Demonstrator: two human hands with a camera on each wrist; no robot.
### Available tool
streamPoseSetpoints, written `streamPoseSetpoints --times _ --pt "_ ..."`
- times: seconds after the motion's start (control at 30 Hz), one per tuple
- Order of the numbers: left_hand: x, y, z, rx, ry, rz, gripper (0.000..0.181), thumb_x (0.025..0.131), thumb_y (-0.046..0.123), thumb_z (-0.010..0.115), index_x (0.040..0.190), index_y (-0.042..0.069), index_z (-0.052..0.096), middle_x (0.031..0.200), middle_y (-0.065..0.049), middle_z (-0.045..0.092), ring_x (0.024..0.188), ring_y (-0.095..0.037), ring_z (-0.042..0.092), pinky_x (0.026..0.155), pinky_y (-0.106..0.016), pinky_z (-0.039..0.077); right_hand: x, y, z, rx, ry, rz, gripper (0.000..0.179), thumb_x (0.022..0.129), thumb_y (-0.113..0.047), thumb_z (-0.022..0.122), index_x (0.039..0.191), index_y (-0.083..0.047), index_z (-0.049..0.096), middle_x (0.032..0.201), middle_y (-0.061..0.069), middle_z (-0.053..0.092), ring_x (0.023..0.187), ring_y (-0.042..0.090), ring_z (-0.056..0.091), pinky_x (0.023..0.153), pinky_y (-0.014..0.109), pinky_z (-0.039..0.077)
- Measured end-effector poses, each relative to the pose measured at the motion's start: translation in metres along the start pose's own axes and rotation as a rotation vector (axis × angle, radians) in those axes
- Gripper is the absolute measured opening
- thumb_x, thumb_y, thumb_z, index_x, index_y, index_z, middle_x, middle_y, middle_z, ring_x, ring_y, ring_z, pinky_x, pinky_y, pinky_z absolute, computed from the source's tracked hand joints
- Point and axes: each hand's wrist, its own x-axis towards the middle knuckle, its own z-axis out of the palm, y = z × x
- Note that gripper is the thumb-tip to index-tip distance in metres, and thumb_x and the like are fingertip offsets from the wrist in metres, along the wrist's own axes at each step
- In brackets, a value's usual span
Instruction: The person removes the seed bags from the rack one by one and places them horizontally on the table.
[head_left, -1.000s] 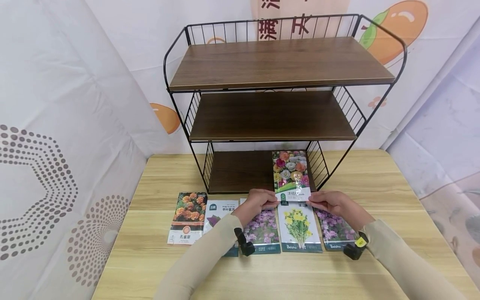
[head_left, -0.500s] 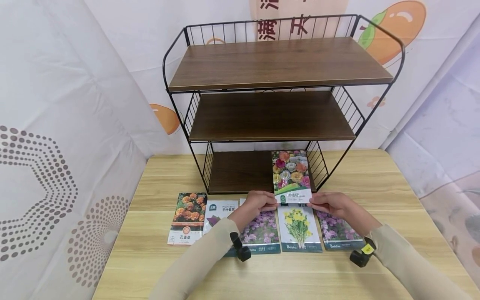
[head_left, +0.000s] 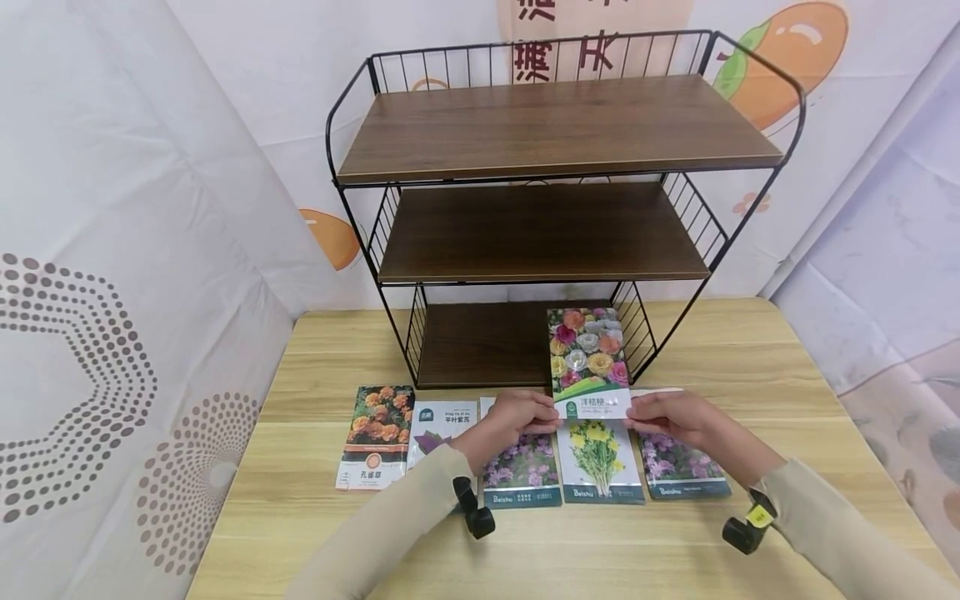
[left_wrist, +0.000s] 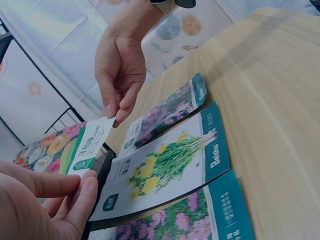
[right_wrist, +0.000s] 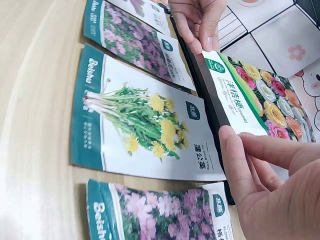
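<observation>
A seed packet with multicoloured flowers (head_left: 588,358) is held at its two lower corners, in front of the bottom shelf's right part. My left hand (head_left: 517,418) pinches the left corner between thumb and fingers; my right hand (head_left: 678,421) pinches the right one. Beneath it on the table lies a yellow-flower seed packet (head_left: 600,462), its top edge covered in the head view. Purple-flower packets lie on either side, one on the left (head_left: 521,471) and one on the right (head_left: 682,467). In the right wrist view the held packet (right_wrist: 250,95) slants above the shelf edge.
A three-tier rack with a black wire frame and brown boards (head_left: 540,229) stands at the back of the wooden table (head_left: 300,533). Farther left lie an orange-flower packet (head_left: 378,429) and a purple-leaf packet (head_left: 442,421), the latter partly under my left arm.
The held packet has come slightly down and toward me, away from the bottom shelf. Both hands moved with it, still pinching its corners. The packets on the table stayed put.
</observation>
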Motion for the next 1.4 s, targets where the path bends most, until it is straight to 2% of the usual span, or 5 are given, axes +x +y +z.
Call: streamPoseSetpoints --times 0.17,0.37,0.63,0.97,1.4 --pt "-0.006 -0.005 0.001 0.042 -0.022 -0.016 0.021 0.091 -0.006 0.07 0.112 -0.004 0.072 0.101 -0.023 0.075 0.092 -0.029 0.078 0.081 -0.032 0.067 -0.009 0.003 -0.001 -0.077 0.0 0.008 0.011 0.101 0.003 0.058 0.102 -0.002 0.067 0.096 0.011 0.075 0.091 0.018 0.077 0.088 0.026 0.065" --pt "-0.013 -0.013 0.006 0.058 -0.036 -0.055 0.015 0.088 -0.009 0.072 0.102 -0.004 0.074 0.093 -0.021 0.076 0.084 -0.027 0.079 0.075 -0.03 0.068 -0.019 0.01 -0.003 -0.201 0.012 -0.004 0.007 0.098 0.003 0.062 0.103 0.001 0.067 0.095 0.01 0.076 0.089 0.017 0.077 0.087 0.027 0.065" --pt "-0.023 -0.021 0.012 0.111 -0.084 -0.1 0.012 0.088 -0.007 0.073 0.099 -0.003 0.074 0.089 -0.019 0.075 0.081 -0.026 0.079 0.073 -0.029 0.067 -0.029 0.016 -0.008 -0.347 0.016 0.024 0.005 0.094 0.0 0.068 0.099 0.001 0.068 0.092 0.01 0.077 0.085 0.018 0.077 0.083 0.029 0.066" --pt "-0.033 -0.035 0.024 0.142 -0.129 -0.119 0.011 0.086 -0.011 0.072 0.096 -0.005 0.073 0.087 -0.02 0.076 0.077 -0.024 0.078 0.07 -0.028 0.068 -0.039 0.023 -0.02 -0.429 -0.034 0.054 0.008 0.093 0.001 0.067 0.101 0.004 0.067 0.089 0.01 0.077 0.083 0.019 0.078 0.078 0.029 0.067" --pt "-0.036 -0.053 0.045 0.149 -0.117 -0.11 0.011 0.085 -0.012 0.073 0.09 -0.003 0.073 0.082 -0.02 0.076 0.077 -0.028 0.078 0.069 -0.031 0.068 -0.048 0.027 -0.035 -0.529 -0.104 0.08 0.008 0.093 0.002 0.067 0.099 0.007 0.067 0.088 0.009 0.074 0.082 0.018 0.076 0.078 0.029 0.067"
